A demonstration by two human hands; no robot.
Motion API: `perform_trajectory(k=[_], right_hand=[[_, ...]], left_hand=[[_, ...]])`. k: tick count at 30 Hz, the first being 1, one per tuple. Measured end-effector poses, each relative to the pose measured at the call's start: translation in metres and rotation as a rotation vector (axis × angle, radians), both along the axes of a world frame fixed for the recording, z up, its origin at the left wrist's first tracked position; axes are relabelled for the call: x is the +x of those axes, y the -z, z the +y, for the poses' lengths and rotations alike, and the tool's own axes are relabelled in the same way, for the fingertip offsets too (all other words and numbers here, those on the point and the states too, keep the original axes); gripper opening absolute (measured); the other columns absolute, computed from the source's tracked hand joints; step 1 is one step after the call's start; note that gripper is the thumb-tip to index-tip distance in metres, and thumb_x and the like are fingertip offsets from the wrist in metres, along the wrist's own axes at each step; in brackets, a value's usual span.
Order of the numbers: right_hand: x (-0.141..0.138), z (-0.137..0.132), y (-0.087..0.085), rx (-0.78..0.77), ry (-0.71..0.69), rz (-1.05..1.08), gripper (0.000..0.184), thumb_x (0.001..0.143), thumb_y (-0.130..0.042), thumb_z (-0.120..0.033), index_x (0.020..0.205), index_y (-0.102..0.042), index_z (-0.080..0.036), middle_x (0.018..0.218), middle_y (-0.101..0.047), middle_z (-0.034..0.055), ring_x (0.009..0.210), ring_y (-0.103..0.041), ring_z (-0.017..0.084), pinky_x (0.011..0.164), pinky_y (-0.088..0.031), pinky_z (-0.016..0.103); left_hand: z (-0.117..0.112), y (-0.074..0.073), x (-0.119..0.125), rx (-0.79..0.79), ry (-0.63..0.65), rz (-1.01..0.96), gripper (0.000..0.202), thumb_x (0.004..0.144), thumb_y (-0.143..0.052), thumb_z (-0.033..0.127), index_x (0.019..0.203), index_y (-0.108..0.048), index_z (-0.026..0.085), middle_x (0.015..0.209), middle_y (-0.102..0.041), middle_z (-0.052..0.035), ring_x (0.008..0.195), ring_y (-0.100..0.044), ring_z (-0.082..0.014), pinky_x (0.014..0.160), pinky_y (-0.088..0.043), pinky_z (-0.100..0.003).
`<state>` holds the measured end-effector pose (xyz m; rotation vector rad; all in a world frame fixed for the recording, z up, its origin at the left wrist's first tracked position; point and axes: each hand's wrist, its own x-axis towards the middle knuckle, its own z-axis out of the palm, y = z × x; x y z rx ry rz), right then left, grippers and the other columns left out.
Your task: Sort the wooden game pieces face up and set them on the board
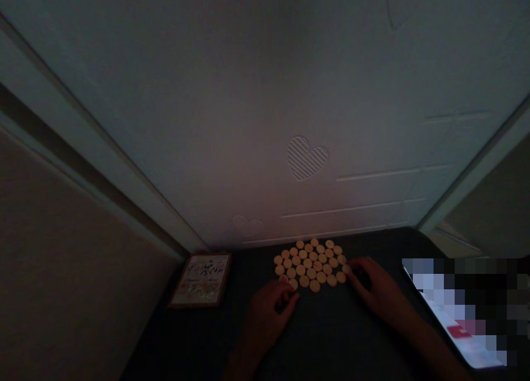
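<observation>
Several round wooden discs lie packed together in a cluster on a dark table. My left hand rests at the cluster's near left corner, fingers curled around a disc with a reddish mark. My right hand sits at the cluster's right edge, fingers bent and touching the outermost disc. The scene is very dim.
A square box or card with printed writing lies at the table's far left. A lit tablet or screen sits at the right edge. A pale door with heart shapes stands right behind the table.
</observation>
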<state>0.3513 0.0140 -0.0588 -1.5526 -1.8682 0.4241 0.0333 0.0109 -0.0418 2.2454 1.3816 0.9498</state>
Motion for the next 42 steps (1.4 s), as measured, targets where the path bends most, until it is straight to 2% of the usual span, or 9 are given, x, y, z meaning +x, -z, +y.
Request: perform_trajectory(k=[4, 10, 16, 24, 27, 31, 35, 39, 42], right_hand=[[0.003, 0.0, 0.0, 0.0, -0.043, -0.017, 0.019, 0.092, -0.055, -0.032, 0.105, -0.067, -0.026, 0.106, -0.068, 0.0075, 0.092, -0.067, 0.023, 0.081, -0.059, 0.039], [-0.003, 0.0, -0.003, 0.026, -0.049, -0.003, 0.02, 0.089, -0.059, -0.027, 0.107, -0.068, -0.027, 0.115, -0.068, 0.0078, 0.106, -0.066, 0.026, 0.095, -0.056, 0.045], [-0.007, -0.001, -0.002, 0.061, -0.027, 0.006, 0.026, 0.085, -0.059, -0.023, 0.11, -0.067, -0.027, 0.118, -0.068, 0.0077, 0.11, -0.065, 0.026, 0.099, -0.055, 0.047], [-0.007, 0.0, -0.003, 0.03, -0.031, -0.008, 0.021, 0.085, -0.066, -0.032, 0.106, -0.065, -0.026, 0.112, -0.066, 0.0087, 0.107, -0.064, 0.027, 0.094, -0.056, 0.046], [-0.007, 0.002, 0.0, 0.043, -0.03, 0.001, 0.019, 0.087, -0.065, -0.033, 0.105, -0.066, -0.025, 0.111, -0.067, 0.0089, 0.105, -0.065, 0.027, 0.092, -0.056, 0.045], [-0.009, 0.002, 0.001, 0.04, -0.006, 0.002, 0.019, 0.088, -0.065, -0.034, 0.105, -0.066, -0.026, 0.11, -0.067, 0.0083, 0.102, -0.065, 0.027, 0.091, -0.056, 0.045], [-0.011, 0.002, 0.0, 0.063, 0.021, 0.017, 0.019, 0.089, -0.065, -0.035, 0.105, -0.066, -0.025, 0.108, -0.067, 0.0083, 0.1, -0.065, 0.026, 0.089, -0.056, 0.043], [-0.014, 0.0, -0.007, 0.07, 0.031, 0.039, 0.019, 0.091, -0.064, -0.038, 0.103, -0.066, -0.024, 0.106, -0.067, 0.0082, 0.094, -0.065, 0.024, 0.084, -0.057, 0.041], [-0.019, -0.004, -0.014, 0.054, 0.002, 0.046, 0.018, 0.092, -0.063, -0.038, 0.101, -0.066, -0.023, 0.103, -0.066, 0.0081, 0.091, -0.065, 0.023, 0.082, -0.056, 0.039]], left_hand=[[-0.006, -0.005, 0.007, 0.0, 0.037, 0.024, 0.008, 0.094, -0.062, 0.026, 0.089, -0.068, 0.025, 0.076, -0.068, 0.0016, 0.065, -0.063, -0.0135, 0.064, -0.052, -0.026], [-0.01, -0.002, 0.015, 0.001, 0.06, 0.036, 0.008, 0.092, -0.063, 0.025, 0.089, -0.07, 0.025, 0.076, -0.071, 0.0015, 0.065, -0.064, -0.0139, 0.06, -0.051, -0.025], [-0.01, 0.001, 0.015, -0.009, 0.061, 0.03, 0.011, 0.094, -0.061, 0.027, 0.09, -0.071, 0.025, 0.074, -0.07, 0.0012, 0.064, -0.063, -0.0133, 0.062, -0.053, -0.025], [-0.012, -0.004, 0.018, -0.02, 0.086, 0.055, 0.009, 0.094, -0.062, 0.027, 0.09, -0.07, 0.026, 0.079, -0.072, 0.0006, 0.069, -0.067, -0.0157, 0.065, -0.055, -0.028], [-0.015, -0.009, 0.022, 0.009, 0.125, 0.08, 0.009, 0.094, -0.062, 0.026, 0.094, -0.071, 0.028, 0.088, -0.075, -0.0007, 0.079, -0.07, -0.0185, 0.076, -0.059, -0.034], [-0.022, -0.013, 0.031, 0.035, 0.19, 0.129, 0.019, 0.094, -0.063, 0.026, 0.112, -0.07, 0.03, 0.11, -0.075, -0.0029, 0.103, -0.068, -0.0232, 0.097, -0.056, -0.045], [-0.025, -0.012, 0.036, 0.065, 0.228, 0.177, 0.023, 0.093, -0.065, 0.028, 0.115, -0.07, 0.031, 0.117, -0.073, -0.0042, 0.111, -0.065, -0.0266, 0.098, -0.054, -0.05], [-0.012, -0.011, 0.017, 0.159, 0.087, 0.182, 0.02, 0.094, -0.063, 0.026, 0.111, -0.071, 0.03, 0.11, -0.074, -0.0041, 0.106, -0.067, -0.0259, 0.097, -0.053, -0.051], [0.001, -0.01, -0.009, 0.202, -0.038, 0.186, 0.019, 0.095, -0.06, 0.024, 0.111, -0.071, 0.027, 0.109, -0.073, -0.0054, 0.101, -0.068, -0.0243, 0.091, -0.055, -0.046]])
